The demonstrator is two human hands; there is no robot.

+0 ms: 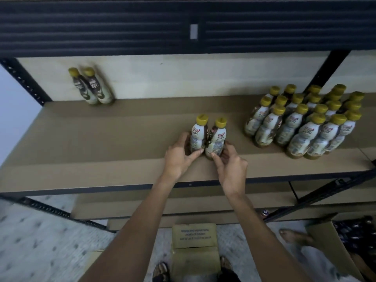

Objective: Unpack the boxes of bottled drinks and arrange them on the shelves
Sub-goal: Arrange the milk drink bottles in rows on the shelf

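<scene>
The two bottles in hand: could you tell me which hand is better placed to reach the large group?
Probably the right hand: it holds the right bottle, on the side nearer the large group; the left hand holds the left bottle, farther off.

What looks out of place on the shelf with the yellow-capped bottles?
Two bottles stand alone at the back left of the shelf, far from the packed group on the right. The left hand and right hand hold a pair of bottles in the middle. Nothing looks spilled or fallen.
</scene>
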